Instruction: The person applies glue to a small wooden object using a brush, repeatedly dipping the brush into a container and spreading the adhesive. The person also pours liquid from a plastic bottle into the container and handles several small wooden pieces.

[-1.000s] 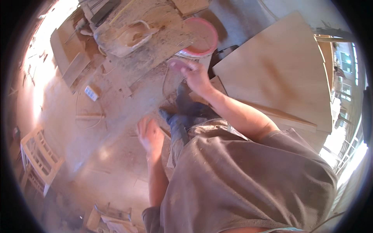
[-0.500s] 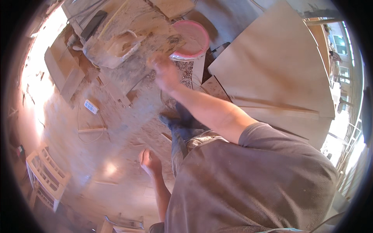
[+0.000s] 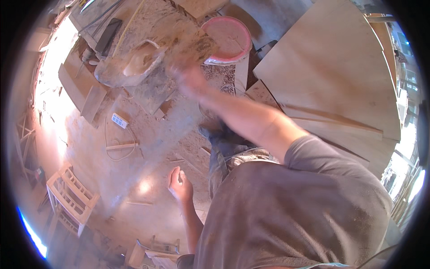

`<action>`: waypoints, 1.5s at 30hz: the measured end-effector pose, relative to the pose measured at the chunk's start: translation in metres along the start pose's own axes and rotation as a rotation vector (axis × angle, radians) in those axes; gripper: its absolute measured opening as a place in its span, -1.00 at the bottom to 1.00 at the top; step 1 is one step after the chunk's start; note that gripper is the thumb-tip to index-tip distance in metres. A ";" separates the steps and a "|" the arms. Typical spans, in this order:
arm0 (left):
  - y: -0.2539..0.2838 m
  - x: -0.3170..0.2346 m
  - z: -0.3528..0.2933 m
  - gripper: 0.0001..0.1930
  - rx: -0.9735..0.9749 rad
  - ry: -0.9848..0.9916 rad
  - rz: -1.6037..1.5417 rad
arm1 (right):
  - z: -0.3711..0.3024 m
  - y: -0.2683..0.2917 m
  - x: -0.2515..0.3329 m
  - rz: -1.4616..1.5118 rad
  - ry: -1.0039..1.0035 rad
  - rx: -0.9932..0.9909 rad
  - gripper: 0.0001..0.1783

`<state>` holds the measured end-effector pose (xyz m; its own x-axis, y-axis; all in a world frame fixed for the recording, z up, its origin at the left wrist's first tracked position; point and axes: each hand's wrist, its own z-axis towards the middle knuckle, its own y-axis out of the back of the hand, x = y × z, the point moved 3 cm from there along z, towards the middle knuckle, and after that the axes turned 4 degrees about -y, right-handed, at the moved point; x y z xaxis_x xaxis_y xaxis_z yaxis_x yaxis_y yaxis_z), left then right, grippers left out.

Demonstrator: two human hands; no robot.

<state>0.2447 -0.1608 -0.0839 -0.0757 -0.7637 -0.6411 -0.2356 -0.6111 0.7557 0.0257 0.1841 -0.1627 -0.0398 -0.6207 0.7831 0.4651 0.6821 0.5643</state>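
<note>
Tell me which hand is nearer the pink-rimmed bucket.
The right hand, stretched forward and blurred, below-left of the bucket; the left hand is much farther back.

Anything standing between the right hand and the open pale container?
Nothing visible does: between the motion-blurred right hand and the open pale container, only dusty work surface shows. The pink-rimmed bucket stands right of that gap.
</note>
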 end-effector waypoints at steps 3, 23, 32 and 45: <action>-0.012 -0.035 0.009 -0.79 0.072 -0.006 -0.008 | -0.039 -0.032 0.054 -0.041 0.243 0.147 -0.67; -0.005 -0.094 0.047 -0.79 -0.043 -0.090 -0.047 | -0.052 -0.080 0.066 -0.183 0.557 0.292 -0.63; 0.002 -0.035 -0.018 -0.78 -0.074 0.145 0.029 | 0.039 0.073 -0.048 -0.349 0.282 0.077 -0.69; 0.005 -0.079 0.028 -0.75 -0.015 0.119 -0.034 | 0.006 0.089 -0.065 -0.038 0.247 0.311 -0.67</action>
<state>0.2225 -0.0979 -0.0332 0.0480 -0.7613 -0.6466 -0.2216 -0.6393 0.7363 0.0642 0.2872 -0.1616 0.1799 -0.6963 0.6949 0.1757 0.7178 0.6737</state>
